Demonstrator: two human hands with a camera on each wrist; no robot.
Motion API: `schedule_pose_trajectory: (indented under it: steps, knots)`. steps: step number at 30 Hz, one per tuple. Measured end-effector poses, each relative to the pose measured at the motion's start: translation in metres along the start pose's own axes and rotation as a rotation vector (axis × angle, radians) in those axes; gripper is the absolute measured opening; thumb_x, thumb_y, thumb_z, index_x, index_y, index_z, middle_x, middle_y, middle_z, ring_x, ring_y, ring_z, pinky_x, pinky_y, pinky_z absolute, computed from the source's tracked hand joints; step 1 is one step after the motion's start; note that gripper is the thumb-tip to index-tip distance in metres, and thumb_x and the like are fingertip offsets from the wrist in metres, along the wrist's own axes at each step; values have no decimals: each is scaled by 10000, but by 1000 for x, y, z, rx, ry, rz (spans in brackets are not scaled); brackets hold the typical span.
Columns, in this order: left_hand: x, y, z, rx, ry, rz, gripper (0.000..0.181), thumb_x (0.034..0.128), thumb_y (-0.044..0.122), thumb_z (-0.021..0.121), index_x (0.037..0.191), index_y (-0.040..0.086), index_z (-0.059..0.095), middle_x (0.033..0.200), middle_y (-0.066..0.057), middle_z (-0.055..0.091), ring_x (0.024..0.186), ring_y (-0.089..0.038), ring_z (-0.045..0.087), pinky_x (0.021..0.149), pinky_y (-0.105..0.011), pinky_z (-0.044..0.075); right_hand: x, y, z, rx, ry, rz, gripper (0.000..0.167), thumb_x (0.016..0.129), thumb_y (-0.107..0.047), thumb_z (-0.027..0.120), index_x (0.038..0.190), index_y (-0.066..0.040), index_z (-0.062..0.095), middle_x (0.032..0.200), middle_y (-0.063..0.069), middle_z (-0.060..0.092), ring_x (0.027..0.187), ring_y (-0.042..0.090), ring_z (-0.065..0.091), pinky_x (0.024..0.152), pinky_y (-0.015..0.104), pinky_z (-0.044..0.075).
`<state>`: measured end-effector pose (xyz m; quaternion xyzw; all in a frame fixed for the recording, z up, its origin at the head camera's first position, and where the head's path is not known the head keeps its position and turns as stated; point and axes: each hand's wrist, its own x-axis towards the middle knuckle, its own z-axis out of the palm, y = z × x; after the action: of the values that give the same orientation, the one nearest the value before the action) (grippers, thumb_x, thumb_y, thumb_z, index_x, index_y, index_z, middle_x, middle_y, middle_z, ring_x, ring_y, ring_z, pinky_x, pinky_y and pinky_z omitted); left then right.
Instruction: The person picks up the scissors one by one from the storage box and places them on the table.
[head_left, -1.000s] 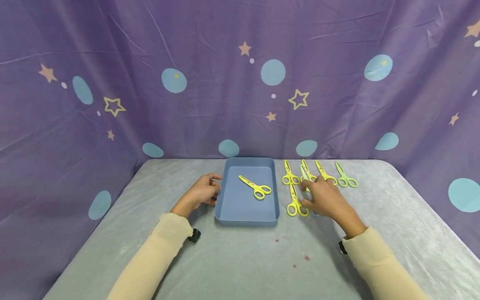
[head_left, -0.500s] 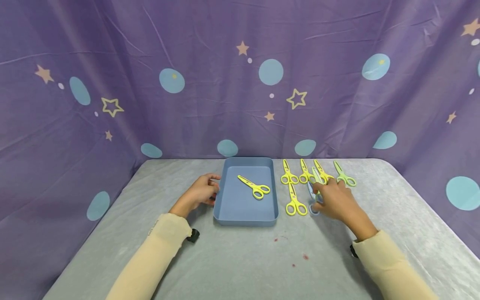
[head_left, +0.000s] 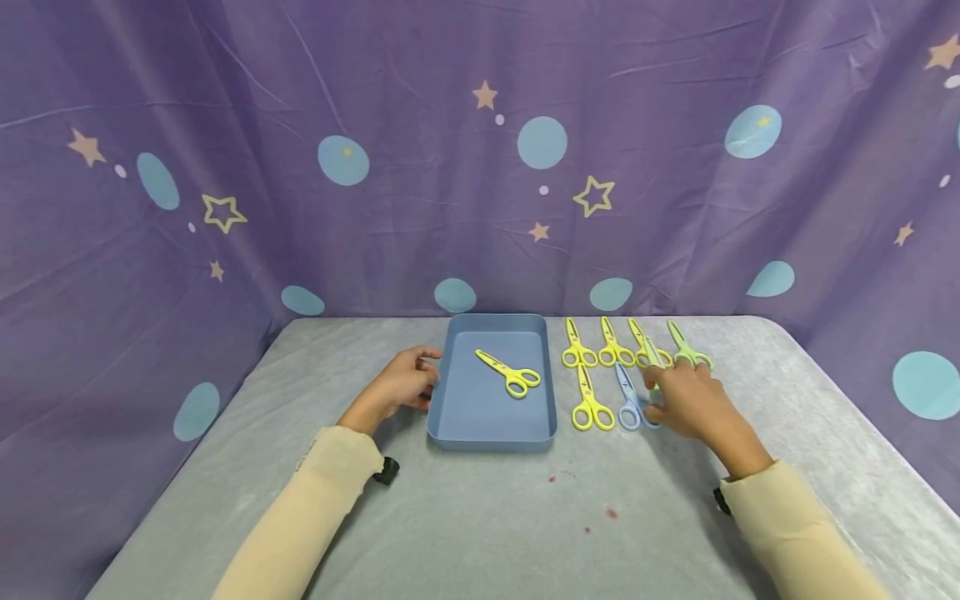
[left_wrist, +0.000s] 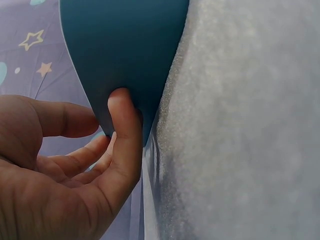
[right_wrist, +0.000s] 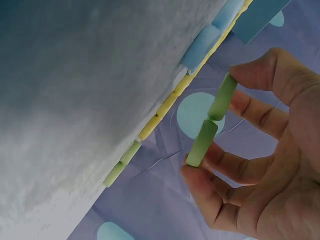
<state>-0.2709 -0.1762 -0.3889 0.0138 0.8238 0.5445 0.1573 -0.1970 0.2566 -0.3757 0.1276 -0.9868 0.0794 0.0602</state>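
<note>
My right hand [head_left: 690, 400] pinches light green scissors [head_left: 655, 356] by their handle rings, between thumb and fingers. These scissors [right_wrist: 210, 122] are held up off the table in the right wrist view, rings edge-on to the camera. Below and left of this hand lie blue scissors [head_left: 628, 396], partly covered by it. My left hand [head_left: 405, 383] touches the left outer side of a blue tray [head_left: 491, 446]; in the left wrist view fingertips [left_wrist: 119, 97] rest against its wall. Inside the tray lie yellow scissors [head_left: 510, 374], blades toward the back left.
Right of the tray, yellow scissors [head_left: 592, 404] lie in front, with several more yellow scissors [head_left: 577, 350] in a row behind. Green scissors [head_left: 681, 342] end that row, partly behind the right hand. A purple curtain [head_left: 420, 200] hangs behind the grey-covered table [head_left: 480, 525].
My right hand has moved right with the green scissors, from above the yellow scissors to right of the blue ones, which now show more. The left hand stays at the tray.
</note>
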Motion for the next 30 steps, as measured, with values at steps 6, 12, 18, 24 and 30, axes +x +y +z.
schedule_pose_trajectory:
  steps: [6, 12, 18, 24, 30]
  knots:
    - [1, 0, 2, -3, 8, -8, 489, 1024, 30, 504, 1508, 67, 442, 1221, -203, 552, 881, -299, 633, 635, -385, 584, -3, 11, -2, 39, -64, 14, 326, 787, -220, 861, 1018, -91, 671, 979, 245, 581, 815, 467, 526, 563, 559, 475]
    - [0, 0, 2, -6, 7, -10, 484, 1032, 47, 502, 1511, 87, 443, 1211, -195, 551, 880, -304, 615, 637, -389, 581, -3, 20, -1, 48, -88, -24, 252, 756, -140, 825, 953, -93, 674, 904, 172, 588, 806, 417, 525, 602, 543, 460]
    - [1, 0, 1, -3, 12, -11, 495, 1019, 34, 505, 1509, 75, 445, 1199, -193, 564, 869, -297, 628, 633, -386, 585, -2, 24, 1, 17, -140, -96, 243, 743, -144, 836, 930, -78, 697, 836, 58, 627, 811, 311, 567, 712, 541, 446]
    - [-1, 0, 1, -5, 8, -2, 494, 1019, 30, 505, 1508, 70, 445, 1208, -199, 562, 869, -299, 620, 637, -389, 582, 0, 24, 0, 25, -233, -65, 239, 750, -139, 815, 949, -79, 697, 858, 64, 623, 797, 268, 556, 701, 499, 449]
    - [-2, 1, 1, -3, 7, 5, 494, 1016, 25, 512, 1504, 58, 441, 1200, -197, 562, 862, -290, 619, 630, -384, 582, 0, 21, -3, 44, -307, -19, 233, 782, -140, 806, 980, -80, 699, 881, 72, 615, 796, 271, 540, 693, 473, 455]
